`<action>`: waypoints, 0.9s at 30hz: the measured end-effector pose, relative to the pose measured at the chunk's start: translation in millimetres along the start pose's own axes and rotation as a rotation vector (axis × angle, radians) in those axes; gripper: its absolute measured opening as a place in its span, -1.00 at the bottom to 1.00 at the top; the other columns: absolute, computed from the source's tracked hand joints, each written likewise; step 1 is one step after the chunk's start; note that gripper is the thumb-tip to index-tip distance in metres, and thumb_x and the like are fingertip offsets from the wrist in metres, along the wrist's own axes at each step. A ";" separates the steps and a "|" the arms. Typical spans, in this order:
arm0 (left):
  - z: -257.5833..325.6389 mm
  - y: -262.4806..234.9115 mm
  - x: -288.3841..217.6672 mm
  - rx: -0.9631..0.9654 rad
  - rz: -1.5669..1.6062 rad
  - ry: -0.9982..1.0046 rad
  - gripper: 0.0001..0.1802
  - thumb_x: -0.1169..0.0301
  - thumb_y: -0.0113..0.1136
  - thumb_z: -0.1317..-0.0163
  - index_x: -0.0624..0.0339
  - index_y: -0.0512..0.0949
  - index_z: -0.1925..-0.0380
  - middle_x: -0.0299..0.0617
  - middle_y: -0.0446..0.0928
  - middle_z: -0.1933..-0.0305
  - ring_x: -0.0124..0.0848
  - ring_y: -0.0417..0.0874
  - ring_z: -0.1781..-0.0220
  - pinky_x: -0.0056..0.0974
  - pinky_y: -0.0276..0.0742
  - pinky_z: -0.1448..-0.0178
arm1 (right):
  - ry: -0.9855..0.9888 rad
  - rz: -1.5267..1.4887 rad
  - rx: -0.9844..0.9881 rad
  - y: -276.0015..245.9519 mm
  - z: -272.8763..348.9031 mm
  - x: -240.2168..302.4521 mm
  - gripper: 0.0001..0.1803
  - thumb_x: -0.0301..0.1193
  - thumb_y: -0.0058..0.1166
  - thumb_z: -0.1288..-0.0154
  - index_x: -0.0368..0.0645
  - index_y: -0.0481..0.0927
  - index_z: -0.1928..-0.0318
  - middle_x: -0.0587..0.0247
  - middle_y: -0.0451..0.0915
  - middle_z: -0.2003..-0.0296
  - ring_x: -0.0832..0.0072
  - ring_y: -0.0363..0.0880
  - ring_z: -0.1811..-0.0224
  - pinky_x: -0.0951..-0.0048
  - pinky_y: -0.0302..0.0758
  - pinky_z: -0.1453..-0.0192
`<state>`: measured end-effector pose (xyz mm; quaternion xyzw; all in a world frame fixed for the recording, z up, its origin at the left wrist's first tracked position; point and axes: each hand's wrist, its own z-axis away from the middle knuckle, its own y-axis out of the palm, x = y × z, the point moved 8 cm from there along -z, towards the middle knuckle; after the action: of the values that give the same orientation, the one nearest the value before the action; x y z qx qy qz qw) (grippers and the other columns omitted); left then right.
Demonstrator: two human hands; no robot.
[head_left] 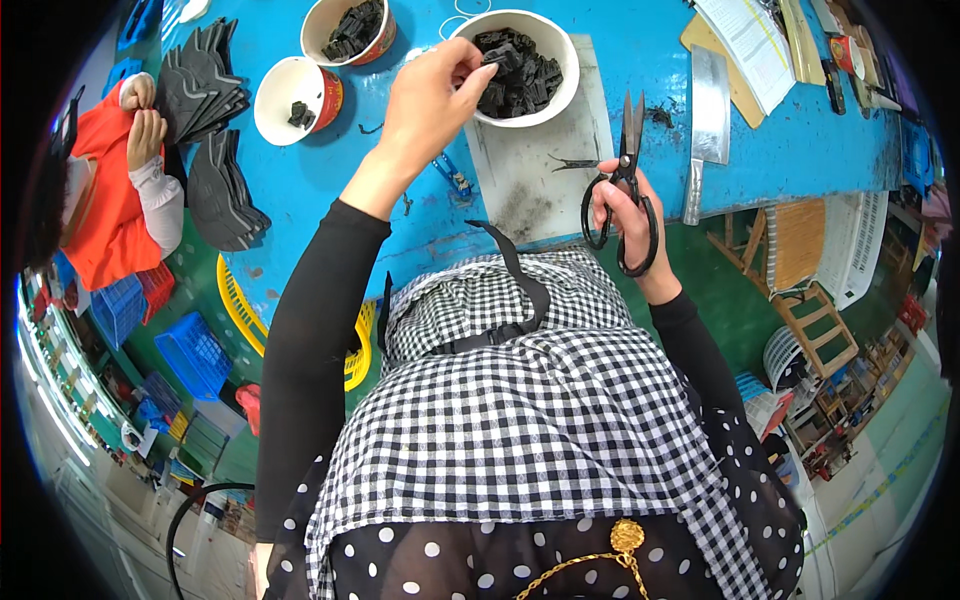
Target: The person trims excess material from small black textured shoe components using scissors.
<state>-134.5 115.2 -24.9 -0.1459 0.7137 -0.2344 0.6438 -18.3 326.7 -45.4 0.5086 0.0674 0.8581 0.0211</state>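
My left hand (432,95): fingertips pinched narrow on black pieces (520,70) at the near rim of the white bowl (560,95). My right hand (628,215): fingers through the loops of black scissors (625,180), blades up and nearly closed, just past the table (330,190) edge. Bowl sits on a grey board (530,170). Cleaver (708,130) lies right of the board, overhanging the edge. Bare blue surface left of my wrist.

Printed white paper sheet (752,40): top right of blue table (300,180), rectangular, lying on tan boards (735,85). Small red-and-white label (841,52): just right of sheet. No screens visible.
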 end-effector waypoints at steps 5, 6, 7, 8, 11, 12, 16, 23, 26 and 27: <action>-1.6 11.2 -39.4 -0.004 -0.396 0.456 -0.89 0.46 0.12 -0.03 0.23 0.42 0.45 -0.23 0.43 0.31 -0.39 0.50 0.31 -0.31 0.43 0.26 | -0.026 0.016 0.014 2.4 -1.1 4.2 -0.77 -0.45 -0.12 -0.19 -0.26 0.34 0.14 0.36 0.36 0.56 0.68 0.30 0.56 0.64 0.28 0.46; 1.9 12.0 -47.3 0.010 -0.328 0.542 -0.88 0.48 0.11 0.04 0.21 0.36 0.52 -0.19 0.37 0.36 -0.23 0.45 0.29 -0.20 0.41 0.25 | -0.026 0.016 0.012 2.2 -0.4 4.1 -0.77 -0.45 -0.12 -0.19 -0.27 0.34 0.14 0.36 0.36 0.57 0.68 0.30 0.56 0.64 0.29 0.46; 1.9 16.1 -46.8 0.056 -0.390 0.518 -0.89 0.50 0.10 0.05 0.24 0.38 0.51 -0.17 0.35 0.39 -0.18 0.47 0.34 -0.19 0.45 0.26 | -0.027 0.015 0.010 1.6 0.7 4.0 -0.77 -0.45 -0.12 -0.19 -0.27 0.34 0.14 0.37 0.36 0.57 0.68 0.30 0.56 0.64 0.29 0.46; 2.3 14.7 -48.4 0.056 -0.389 0.515 -0.89 0.50 0.10 0.05 0.24 0.38 0.51 -0.17 0.35 0.39 -0.18 0.47 0.34 -0.19 0.45 0.26 | -0.024 0.016 0.011 1.1 2.6 3.4 -0.77 -0.45 -0.12 -0.19 -0.27 0.34 0.14 0.37 0.36 0.57 0.68 0.30 0.56 0.64 0.29 0.46; -11.3 20.3 -50.9 0.333 -0.463 0.302 -0.70 0.47 0.14 0.05 0.15 0.39 0.24 0.02 0.34 0.30 -0.08 0.50 0.28 -0.18 0.42 0.22 | -0.018 0.028 -0.008 -5.2 6.1 0.0 -0.77 -0.46 -0.12 -0.19 -0.27 0.34 0.14 0.37 0.36 0.57 0.68 0.30 0.56 0.64 0.29 0.46; -12.4 18.6 -48.7 0.336 -0.463 0.304 -0.70 0.47 0.14 0.05 0.15 0.39 0.24 0.02 0.34 0.30 -0.08 0.50 0.28 -0.18 0.42 0.22 | -0.012 0.013 -0.004 -6.1 7.1 -2.0 -0.77 -0.45 -0.12 -0.19 -0.27 0.34 0.14 0.37 0.36 0.57 0.68 0.30 0.56 0.64 0.28 0.46; -11.2 11.3 -47.7 0.399 -0.428 0.389 -0.74 0.57 0.15 0.12 0.23 0.43 0.34 0.00 0.38 0.28 -0.08 0.51 0.33 -0.15 0.43 0.28 | -0.040 -0.037 0.012 -7.3 7.6 -3.9 -0.77 -0.44 -0.11 -0.20 -0.26 0.34 0.15 0.37 0.36 0.56 0.68 0.29 0.57 0.64 0.28 0.47; -11.5 -2.8 -3.8 0.309 0.427 -0.174 -0.68 0.45 0.16 -0.09 0.24 0.40 0.12 -0.18 0.53 0.28 -0.45 0.58 0.18 -0.42 0.52 0.12 | -0.140 -0.063 0.043 9.4 -11.2 21.8 -0.72 -0.54 -0.02 -0.12 -0.27 0.33 0.11 0.31 0.46 0.47 0.68 0.37 0.54 0.67 0.30 0.45; 7.3 3.6 -16.8 0.311 0.865 -0.370 -0.71 0.49 0.07 -0.14 0.26 0.39 0.11 -0.17 0.46 0.20 -0.40 0.55 0.14 -0.40 0.49 0.02 | -0.255 -0.090 0.038 24.2 -30.0 47.2 -0.63 -0.57 0.05 -0.08 -0.25 0.29 0.07 0.21 0.52 0.34 0.63 0.47 0.40 0.65 0.42 0.31; 12.9 3.5 -23.0 0.318 0.930 -0.382 -0.69 0.48 0.07 -0.15 0.25 0.36 0.08 -0.16 0.46 0.20 -0.40 0.56 0.15 -0.40 0.49 0.01 | -0.316 -0.073 0.046 31.9 -35.0 59.2 -0.60 -0.57 0.09 -0.06 -0.25 0.28 0.07 0.19 0.52 0.30 0.61 0.49 0.34 0.62 0.43 0.24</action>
<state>-118.5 128.0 -7.9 0.2456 0.5285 0.0012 0.8126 -76.4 298.0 -6.1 0.6347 0.1013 0.7644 0.0509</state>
